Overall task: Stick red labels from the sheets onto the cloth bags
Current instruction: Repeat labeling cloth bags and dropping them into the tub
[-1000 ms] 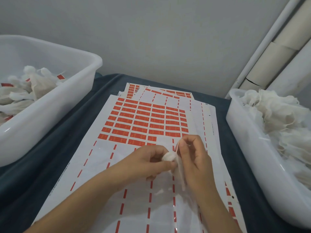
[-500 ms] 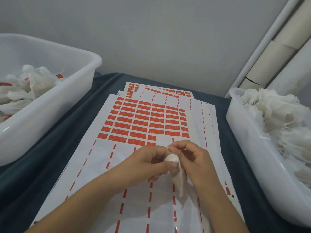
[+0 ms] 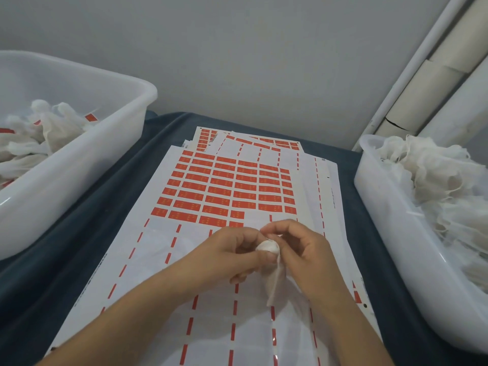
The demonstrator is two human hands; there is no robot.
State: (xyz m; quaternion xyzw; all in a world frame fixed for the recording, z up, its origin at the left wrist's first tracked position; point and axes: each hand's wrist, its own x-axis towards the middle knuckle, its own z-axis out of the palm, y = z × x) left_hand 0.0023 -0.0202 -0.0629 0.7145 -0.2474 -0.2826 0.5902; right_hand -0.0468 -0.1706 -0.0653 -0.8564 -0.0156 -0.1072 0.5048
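Observation:
A small white cloth bag (image 3: 273,276) hangs between my two hands above the label sheet (image 3: 148,260). My left hand (image 3: 232,252) grips its bunched top. My right hand (image 3: 301,252) pinches at the same knot from the other side with thumb and forefinger. Rows of red labels (image 3: 224,191) fill the far half of the sheet; the near half shows only bare backing with red dashes. More sheets lie fanned underneath at the back.
A white tub (image 3: 66,165) at the left holds cloth bags with red labels. Another white tub (image 3: 396,233) at the right is heaped with plain white cloth bags (image 3: 438,180). A dark blue cloth (image 3: 87,233) covers the table. Pale pipes stand at the back right.
My right hand has come down from a raised pull on the string and now pinches close to the bag's knot. The left hand has kept its hold in place.

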